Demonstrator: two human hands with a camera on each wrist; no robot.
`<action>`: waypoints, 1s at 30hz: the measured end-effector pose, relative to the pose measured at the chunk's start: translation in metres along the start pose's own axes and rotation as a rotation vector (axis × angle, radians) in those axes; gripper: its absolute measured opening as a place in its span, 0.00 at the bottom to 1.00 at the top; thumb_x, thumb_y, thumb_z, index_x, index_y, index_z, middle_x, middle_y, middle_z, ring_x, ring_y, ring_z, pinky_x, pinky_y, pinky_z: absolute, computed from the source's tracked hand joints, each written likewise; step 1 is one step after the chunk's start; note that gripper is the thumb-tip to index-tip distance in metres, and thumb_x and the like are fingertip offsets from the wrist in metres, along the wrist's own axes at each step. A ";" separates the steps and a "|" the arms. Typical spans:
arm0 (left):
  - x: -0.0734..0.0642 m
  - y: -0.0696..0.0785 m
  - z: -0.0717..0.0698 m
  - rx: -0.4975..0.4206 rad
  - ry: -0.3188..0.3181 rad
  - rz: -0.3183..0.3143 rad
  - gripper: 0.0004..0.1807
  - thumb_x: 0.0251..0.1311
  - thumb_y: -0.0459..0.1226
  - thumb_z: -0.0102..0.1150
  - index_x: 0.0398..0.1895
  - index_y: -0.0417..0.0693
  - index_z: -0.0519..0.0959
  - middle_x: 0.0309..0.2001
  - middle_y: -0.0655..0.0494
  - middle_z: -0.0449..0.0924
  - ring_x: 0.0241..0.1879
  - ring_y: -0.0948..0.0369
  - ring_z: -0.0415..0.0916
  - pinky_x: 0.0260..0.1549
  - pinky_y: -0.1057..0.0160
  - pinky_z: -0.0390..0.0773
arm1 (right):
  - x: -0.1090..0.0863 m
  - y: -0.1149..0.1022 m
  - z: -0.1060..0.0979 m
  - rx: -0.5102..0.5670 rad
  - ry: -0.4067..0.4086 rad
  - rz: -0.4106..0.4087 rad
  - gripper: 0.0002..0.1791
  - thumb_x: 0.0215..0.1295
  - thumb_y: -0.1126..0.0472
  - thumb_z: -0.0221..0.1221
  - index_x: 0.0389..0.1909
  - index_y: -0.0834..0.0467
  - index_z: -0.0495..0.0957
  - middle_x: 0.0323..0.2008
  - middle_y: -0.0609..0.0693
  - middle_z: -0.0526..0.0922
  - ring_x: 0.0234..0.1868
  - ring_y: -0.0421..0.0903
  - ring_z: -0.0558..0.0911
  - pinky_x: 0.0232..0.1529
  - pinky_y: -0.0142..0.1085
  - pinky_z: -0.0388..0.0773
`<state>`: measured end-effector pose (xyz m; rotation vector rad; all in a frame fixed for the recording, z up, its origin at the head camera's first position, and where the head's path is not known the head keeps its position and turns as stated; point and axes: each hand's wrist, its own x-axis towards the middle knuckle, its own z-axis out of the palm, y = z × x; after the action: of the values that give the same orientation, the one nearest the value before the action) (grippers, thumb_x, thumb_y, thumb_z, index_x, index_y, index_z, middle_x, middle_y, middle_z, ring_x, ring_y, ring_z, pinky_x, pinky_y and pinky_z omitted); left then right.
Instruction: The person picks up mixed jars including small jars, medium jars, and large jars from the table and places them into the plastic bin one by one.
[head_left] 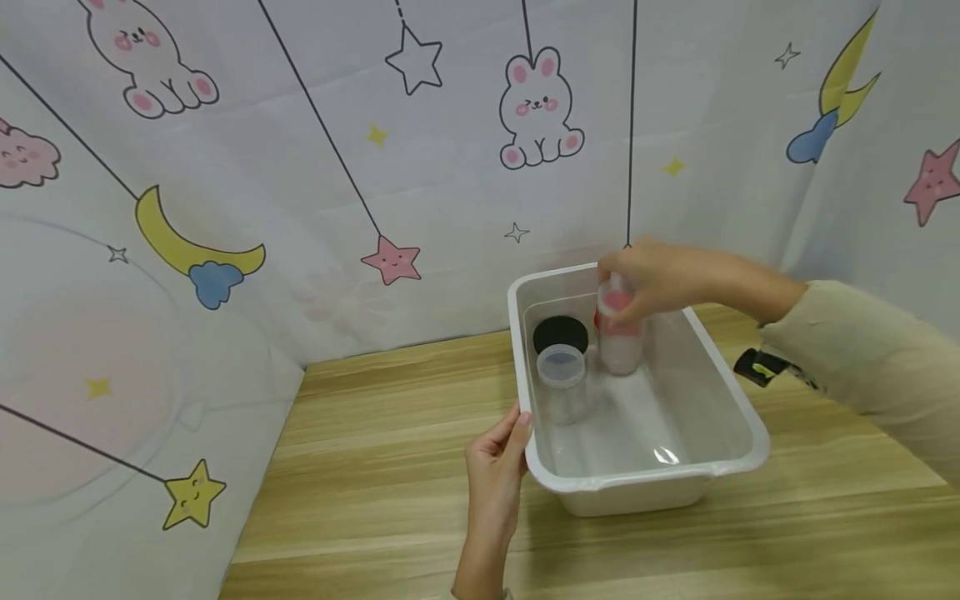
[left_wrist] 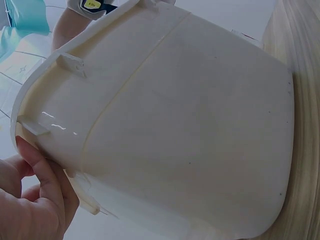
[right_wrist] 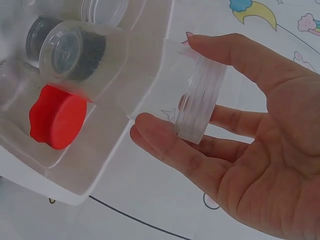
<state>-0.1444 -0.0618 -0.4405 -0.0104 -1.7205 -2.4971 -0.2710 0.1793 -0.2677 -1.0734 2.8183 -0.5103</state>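
My right hand (head_left: 660,271) grips a clear plastic jar (head_left: 621,354) at its ribbed top end, thumb on one side and fingers on the other. The jar stands upright inside a white plastic bin (head_left: 723,375), toward the back. In the right wrist view a red scalloped lid (right_wrist: 62,120) shows in the bin beside the held jar. At the bin's left side are a jar with a translucent lid (head_left: 562,367) and, behind it, a black-topped container (head_left: 561,333). My left hand (head_left: 497,467) pinches the bin's near-left rim; the left wrist view shows its fingers (left_wrist: 45,175) under that rim.
The bin sits on a wood-grain table (head_left: 375,458). A white curtain (head_left: 450,183) with printed rabbits, stars and moons hangs behind and along the left. A dark wrist device (head_left: 761,367) is at the right sleeve, above the bin's right side.
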 end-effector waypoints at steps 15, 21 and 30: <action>0.001 -0.002 0.000 0.005 0.002 0.008 0.19 0.69 0.30 0.57 0.60 0.27 0.73 0.58 0.34 0.76 0.47 0.59 0.81 0.43 0.63 0.84 | 0.016 0.002 0.021 0.024 -0.079 0.033 0.21 0.50 0.59 0.73 0.40 0.62 0.74 0.25 0.49 0.74 0.26 0.44 0.74 0.27 0.36 0.75; 0.002 -0.003 0.001 0.004 0.006 0.009 0.19 0.69 0.30 0.58 0.59 0.28 0.74 0.59 0.35 0.76 0.51 0.53 0.80 0.44 0.61 0.83 | 0.019 0.005 0.028 -0.042 -0.064 0.003 0.22 0.48 0.57 0.75 0.39 0.61 0.74 0.25 0.48 0.75 0.29 0.46 0.74 0.30 0.39 0.73; 0.001 -0.003 0.000 -0.006 0.003 0.013 0.18 0.69 0.30 0.58 0.59 0.29 0.74 0.59 0.36 0.76 0.51 0.53 0.80 0.43 0.63 0.83 | 0.020 0.008 0.035 0.006 -0.085 0.004 0.22 0.47 0.58 0.74 0.39 0.60 0.75 0.26 0.47 0.75 0.26 0.44 0.74 0.27 0.37 0.74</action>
<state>-0.1458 -0.0605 -0.4435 -0.0186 -1.7069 -2.4919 -0.2847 0.1617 -0.3026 -1.0619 2.7434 -0.4615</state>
